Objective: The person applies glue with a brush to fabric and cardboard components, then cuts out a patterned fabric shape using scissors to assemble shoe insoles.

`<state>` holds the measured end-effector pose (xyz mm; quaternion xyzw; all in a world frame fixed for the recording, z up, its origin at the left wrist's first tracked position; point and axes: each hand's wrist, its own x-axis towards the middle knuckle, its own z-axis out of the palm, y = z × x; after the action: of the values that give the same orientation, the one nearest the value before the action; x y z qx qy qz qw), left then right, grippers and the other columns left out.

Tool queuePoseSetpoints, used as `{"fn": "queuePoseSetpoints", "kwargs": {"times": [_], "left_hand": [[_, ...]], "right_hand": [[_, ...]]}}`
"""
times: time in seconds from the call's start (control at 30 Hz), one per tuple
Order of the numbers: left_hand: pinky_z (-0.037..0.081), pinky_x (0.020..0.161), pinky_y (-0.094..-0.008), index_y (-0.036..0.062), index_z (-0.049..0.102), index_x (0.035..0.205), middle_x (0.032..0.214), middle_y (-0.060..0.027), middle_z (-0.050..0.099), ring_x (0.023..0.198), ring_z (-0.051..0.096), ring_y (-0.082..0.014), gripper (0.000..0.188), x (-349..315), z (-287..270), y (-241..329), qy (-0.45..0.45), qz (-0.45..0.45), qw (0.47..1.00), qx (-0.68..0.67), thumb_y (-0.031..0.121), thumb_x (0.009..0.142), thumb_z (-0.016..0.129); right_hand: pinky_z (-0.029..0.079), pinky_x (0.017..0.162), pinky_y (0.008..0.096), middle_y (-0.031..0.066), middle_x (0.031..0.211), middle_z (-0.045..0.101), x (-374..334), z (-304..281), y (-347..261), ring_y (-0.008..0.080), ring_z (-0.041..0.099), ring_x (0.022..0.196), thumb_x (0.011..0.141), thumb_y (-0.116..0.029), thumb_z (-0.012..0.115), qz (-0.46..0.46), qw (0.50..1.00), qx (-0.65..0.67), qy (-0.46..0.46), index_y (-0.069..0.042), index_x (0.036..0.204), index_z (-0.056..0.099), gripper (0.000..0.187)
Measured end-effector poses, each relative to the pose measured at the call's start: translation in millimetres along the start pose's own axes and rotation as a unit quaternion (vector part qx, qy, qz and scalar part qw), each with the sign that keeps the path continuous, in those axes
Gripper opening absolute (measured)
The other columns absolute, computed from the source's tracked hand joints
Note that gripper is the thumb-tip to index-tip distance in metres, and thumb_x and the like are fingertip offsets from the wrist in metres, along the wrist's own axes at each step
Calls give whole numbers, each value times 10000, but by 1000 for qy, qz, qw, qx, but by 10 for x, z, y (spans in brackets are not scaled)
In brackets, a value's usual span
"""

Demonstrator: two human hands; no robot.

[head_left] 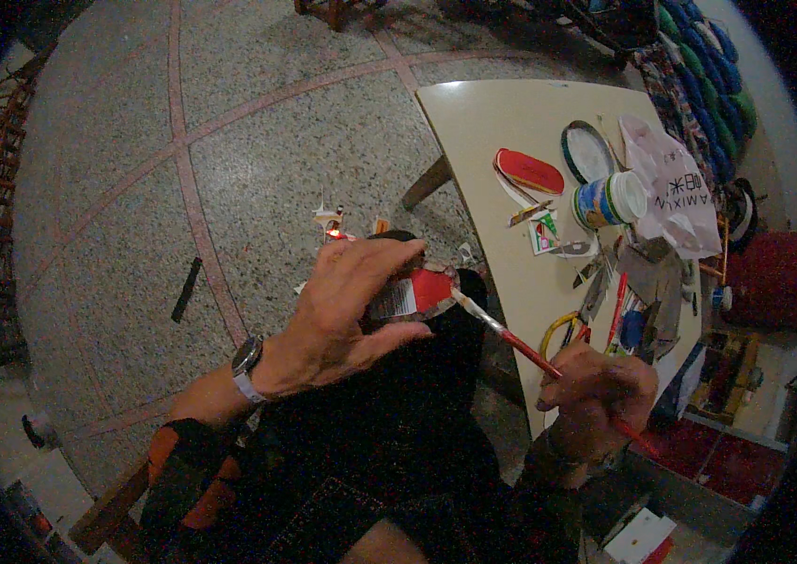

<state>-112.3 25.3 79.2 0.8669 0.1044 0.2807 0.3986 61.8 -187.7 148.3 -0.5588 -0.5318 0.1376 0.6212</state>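
Note:
My left hand (323, 305), with a watch on its wrist, is curled around a small piece with a red patch and a pale printed label (431, 291). Its dark rear part is partly covered by my fingers, so its kind is unclear. A thin brush (516, 346) with a red handle and pale ferrule is pinched in my right hand (601, 390). The brush tip touches or nearly touches the edge of the red patch. Both hands are above my dark-clothed lap, left of the table (474, 113).
On the table are a tipped white jar (610, 199), a round lid (587, 152), a red oval piece (532, 172), a plastic bag (671, 193) and yellow-handled scissors (560, 331) among several tools. Scraps (328, 221) and a dark strip (187, 289) lie on the floor.

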Motion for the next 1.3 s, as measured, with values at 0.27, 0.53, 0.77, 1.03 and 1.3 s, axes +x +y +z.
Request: {"fn": "queuePoseSetpoints", "kwargs": {"times": [0.27, 0.53, 0.77, 1.03, 1.3], "left_hand": [[391, 960, -431, 25, 485, 1322, 1203, -149, 587, 1111, 561, -307, 717, -2, -7, -11, 1, 5, 1000, 9, 265, 728, 808], [386, 953, -435, 27, 491, 1315, 1201, -141, 590, 1107, 563, -297, 729, -10, -31, -15, 9, 2, 1000, 30, 271, 710, 817], [375, 953, -440, 39, 483, 1327, 1192, -129, 589, 1095, 562, -286, 753, -20, -25, -18, 8, 0, 998, 55, 252, 691, 824], [369, 962, -446, 44, 473, 1346, 1192, -114, 586, 1103, 556, -274, 778, -48, -21, -31, 2, 7, 997, 70, 242, 682, 826], [371, 969, -447, 48, 481, 1338, 1202, -109, 588, 1116, 557, -268, 771, -56, -23, -22, 9, 9, 997, 70, 237, 677, 831]], "right_hand": [[396, 541, 342, 122, 680, 654, 161, 152, -27, 206, 539, 538, 922, -209, 600, 19, 989, -110, -95, 4, 928, 602, 212], [368, 544, 331, 58, 598, 590, 120, 241, -119, 194, 496, 539, 822, -225, 681, 79, 971, -216, -66, -32, 657, 671, 254], [368, 538, 330, 38, 623, 556, 192, 260, -108, 199, 498, 571, 800, -187, 692, 58, 972, -197, -115, -69, 709, 675, 150], [378, 523, 328, 52, 675, 552, 252, 313, -137, 214, 501, 589, 728, -81, 686, 88, 965, -177, -169, -87, 815, 678, 87], [373, 515, 327, 57, 663, 546, 226, 365, -210, 213, 500, 581, 696, -173, 703, 136, 961, -161, -178, -49, 819, 688, 176]]}}
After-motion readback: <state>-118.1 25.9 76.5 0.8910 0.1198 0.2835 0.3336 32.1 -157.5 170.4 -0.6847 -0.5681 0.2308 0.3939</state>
